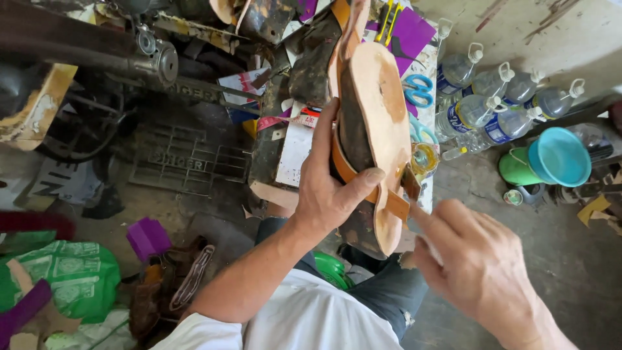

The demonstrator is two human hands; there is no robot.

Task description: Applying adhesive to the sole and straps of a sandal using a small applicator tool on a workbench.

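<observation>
Fingers (324, 139) of the left hand (330, 188) are wrapped round a tan sandal sole (376, 123), held upright over the lap; the right hand (479, 266) is pinched shut on a small brush (409, 183) at its strap. Clear blue-labelled bottles (492, 107) are clustered at right, a green printed bag (71, 275) lower left. Sole looks raw, pale, glue-stained.

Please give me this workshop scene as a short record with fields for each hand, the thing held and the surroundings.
left hand: the left hand grips the sandal, sole facing up
right hand: the right hand pinches a small brush at the tan strap
sandal: tan sole, dark edge, tilted
right side: water bottles, teal funnel on the floor
behind: blue scissors, small jar
left side: old sewing machine, green bag
</observation>
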